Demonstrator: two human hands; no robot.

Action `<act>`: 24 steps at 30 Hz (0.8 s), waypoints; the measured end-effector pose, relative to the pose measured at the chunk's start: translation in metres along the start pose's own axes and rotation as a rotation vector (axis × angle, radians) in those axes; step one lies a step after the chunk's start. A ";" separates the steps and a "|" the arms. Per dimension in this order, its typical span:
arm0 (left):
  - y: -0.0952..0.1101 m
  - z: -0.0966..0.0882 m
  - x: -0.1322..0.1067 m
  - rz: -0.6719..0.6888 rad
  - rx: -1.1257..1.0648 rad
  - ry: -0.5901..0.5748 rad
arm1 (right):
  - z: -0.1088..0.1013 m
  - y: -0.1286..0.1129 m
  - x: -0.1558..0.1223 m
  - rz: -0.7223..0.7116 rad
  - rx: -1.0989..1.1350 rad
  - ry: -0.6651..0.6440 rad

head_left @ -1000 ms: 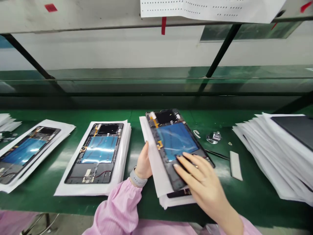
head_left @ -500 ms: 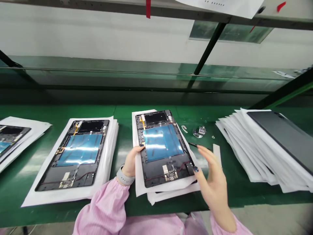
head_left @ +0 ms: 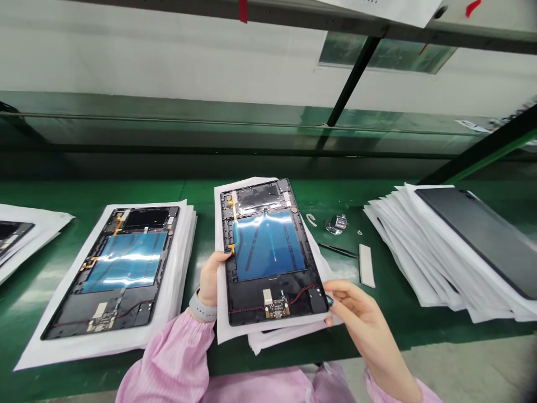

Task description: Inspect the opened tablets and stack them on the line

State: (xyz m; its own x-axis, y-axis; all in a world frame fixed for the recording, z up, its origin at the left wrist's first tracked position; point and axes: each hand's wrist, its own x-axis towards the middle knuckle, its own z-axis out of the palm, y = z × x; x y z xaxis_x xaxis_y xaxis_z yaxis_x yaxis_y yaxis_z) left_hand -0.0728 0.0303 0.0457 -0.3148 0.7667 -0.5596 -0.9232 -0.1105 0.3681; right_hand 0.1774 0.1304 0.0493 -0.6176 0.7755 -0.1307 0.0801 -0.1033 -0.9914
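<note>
An opened black tablet frame [head_left: 268,252] with a blue-filmed panel, orange flex strips, and a small circuit board with red-black wires at its near end is held up over a paper stack. My left hand [head_left: 213,277] grips its left edge together with a white sheet [head_left: 221,240]. My right hand [head_left: 352,313] pinches the lower right corner, fingertips curled around the edge. More white sheets [head_left: 289,337] lie underneath. A similar open tablet [head_left: 113,274] rests on its own sheets to my left, apart from both hands.
A green workbench mat [head_left: 348,341] runs across the view. To the right stand a metal fitting [head_left: 336,224], black tweezers [head_left: 338,250], a white strip [head_left: 366,266], and a stack of sheets [head_left: 403,263] under a dark grey tablet [head_left: 482,235]. A glass partition [head_left: 210,126] stands behind.
The tablet frame has tilted up off the stack, held between both hands. My right hand has come from beside its right edge onto the lower right corner and closed there.
</note>
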 end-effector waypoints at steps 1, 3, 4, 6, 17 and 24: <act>0.000 0.002 -0.001 0.002 0.004 0.011 | -0.002 0.000 0.000 -0.024 -0.030 0.006; 0.000 0.005 -0.002 0.025 0.008 0.047 | -0.003 0.001 0.001 -0.086 -0.074 0.009; 0.000 0.006 -0.003 0.040 0.010 0.068 | -0.003 0.002 0.002 -0.111 -0.087 0.006; -0.001 0.008 -0.004 0.050 0.014 0.100 | 0.000 0.003 0.004 -0.140 -0.083 -0.042; -0.008 -0.004 0.004 0.018 0.003 -0.022 | 0.012 -0.002 0.009 -0.028 -0.012 -0.052; -0.012 -0.010 0.006 0.023 -0.005 -0.167 | 0.003 0.010 0.007 0.023 0.017 0.039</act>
State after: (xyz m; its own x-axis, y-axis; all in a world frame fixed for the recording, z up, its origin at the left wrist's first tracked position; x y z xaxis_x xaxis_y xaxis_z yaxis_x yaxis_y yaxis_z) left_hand -0.0659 0.0298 0.0303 -0.2954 0.8583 -0.4196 -0.9174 -0.1322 0.3754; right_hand 0.1713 0.1332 0.0386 -0.5848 0.7964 -0.1540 0.0805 -0.1319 -0.9880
